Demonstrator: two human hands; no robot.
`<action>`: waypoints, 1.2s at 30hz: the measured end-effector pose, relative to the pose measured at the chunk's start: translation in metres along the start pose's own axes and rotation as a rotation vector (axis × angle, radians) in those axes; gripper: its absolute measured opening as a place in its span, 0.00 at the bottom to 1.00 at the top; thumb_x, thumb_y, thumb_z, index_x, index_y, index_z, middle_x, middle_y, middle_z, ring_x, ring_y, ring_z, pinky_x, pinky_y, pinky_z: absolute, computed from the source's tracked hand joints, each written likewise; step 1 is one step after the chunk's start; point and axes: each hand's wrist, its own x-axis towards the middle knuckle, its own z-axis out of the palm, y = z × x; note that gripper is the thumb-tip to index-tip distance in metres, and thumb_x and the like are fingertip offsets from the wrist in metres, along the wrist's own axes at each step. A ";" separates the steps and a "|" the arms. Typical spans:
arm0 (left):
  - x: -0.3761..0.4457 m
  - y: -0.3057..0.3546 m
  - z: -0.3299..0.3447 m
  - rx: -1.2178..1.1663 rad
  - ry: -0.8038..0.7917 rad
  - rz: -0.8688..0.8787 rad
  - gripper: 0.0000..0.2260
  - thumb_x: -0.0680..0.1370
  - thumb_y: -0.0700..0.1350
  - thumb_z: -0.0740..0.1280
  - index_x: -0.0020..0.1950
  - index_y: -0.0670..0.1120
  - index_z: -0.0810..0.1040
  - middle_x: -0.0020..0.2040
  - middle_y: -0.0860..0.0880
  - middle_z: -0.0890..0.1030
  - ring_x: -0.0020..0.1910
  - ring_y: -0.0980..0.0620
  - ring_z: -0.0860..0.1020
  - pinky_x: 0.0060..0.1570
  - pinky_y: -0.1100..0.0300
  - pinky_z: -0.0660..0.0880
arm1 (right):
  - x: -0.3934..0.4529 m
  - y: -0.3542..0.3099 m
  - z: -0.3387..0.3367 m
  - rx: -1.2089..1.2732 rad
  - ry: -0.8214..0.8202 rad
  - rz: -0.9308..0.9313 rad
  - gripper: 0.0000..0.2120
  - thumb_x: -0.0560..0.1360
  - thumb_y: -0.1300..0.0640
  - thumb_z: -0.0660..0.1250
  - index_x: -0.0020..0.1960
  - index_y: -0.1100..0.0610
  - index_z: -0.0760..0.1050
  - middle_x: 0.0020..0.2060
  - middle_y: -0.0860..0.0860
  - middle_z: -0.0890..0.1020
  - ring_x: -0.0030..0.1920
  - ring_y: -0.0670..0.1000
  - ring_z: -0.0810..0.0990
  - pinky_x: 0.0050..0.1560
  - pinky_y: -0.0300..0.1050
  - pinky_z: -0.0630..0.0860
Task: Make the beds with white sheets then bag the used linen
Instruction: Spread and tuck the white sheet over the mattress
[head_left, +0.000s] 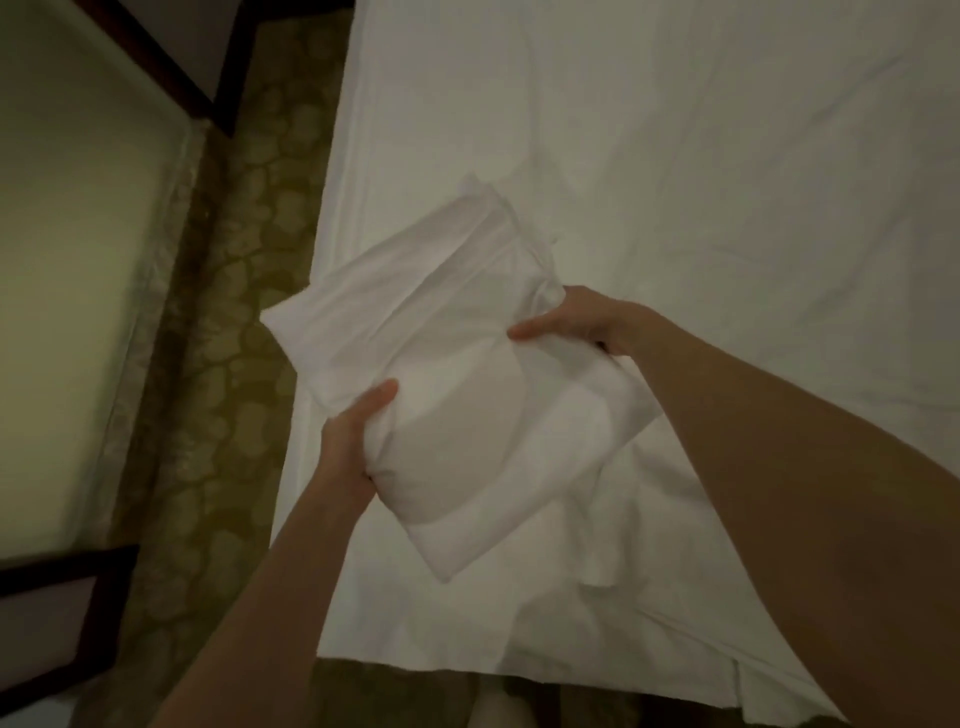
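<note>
Item: soft white fabric pillow in a white pillowcase (457, 364), held above the near left part of the bed, tilted, one corner pointing toward the far left.

Grip, left: left hand (349, 441) clenched on the pillow's near left edge, thumb on top, fingers hidden beneath.

Grip, right: right hand (571, 322) grasping the pillow's right edge, thumb lying on top, fingers tucked under the cloth. Loose pillowcase cloth hangs below the right grip onto the bed.

Surface: wide bed covered with a creased white cotton sheet (701, 171), spreading beyond and to the right of both grips; its near hem lies uneven at the foot edge.

Floor: olive-green carpet with a rounded stone-like pattern (228, 322), running in a strip left of the left grip.

Left of the carpet: second bed with a bare cream mattress (72, 270), edged by a dark brown wooden bed frame (156, 57), well apart from the pillow.

Lighting: dim, picture soft.
</note>
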 end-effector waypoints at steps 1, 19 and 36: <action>-0.001 0.012 0.015 0.026 -0.024 0.019 0.29 0.63 0.46 0.78 0.64 0.43 0.78 0.58 0.44 0.83 0.56 0.43 0.81 0.56 0.48 0.77 | -0.008 -0.002 -0.013 0.028 0.025 -0.019 0.31 0.64 0.50 0.80 0.64 0.55 0.73 0.54 0.52 0.82 0.50 0.53 0.82 0.52 0.49 0.79; -0.126 -0.106 0.421 0.315 -0.576 0.008 0.31 0.60 0.43 0.77 0.62 0.41 0.79 0.53 0.44 0.84 0.52 0.44 0.83 0.52 0.51 0.80 | -0.286 0.207 -0.322 0.425 0.664 0.109 0.34 0.65 0.47 0.78 0.67 0.55 0.70 0.50 0.51 0.80 0.45 0.52 0.79 0.44 0.48 0.74; -0.129 -0.308 0.502 0.469 -0.578 -0.370 0.06 0.77 0.41 0.65 0.50 0.42 0.80 0.38 0.46 0.84 0.35 0.50 0.83 0.34 0.62 0.80 | -0.309 0.419 -0.372 0.610 0.703 0.308 0.37 0.67 0.48 0.76 0.71 0.57 0.67 0.63 0.54 0.77 0.53 0.54 0.76 0.53 0.49 0.72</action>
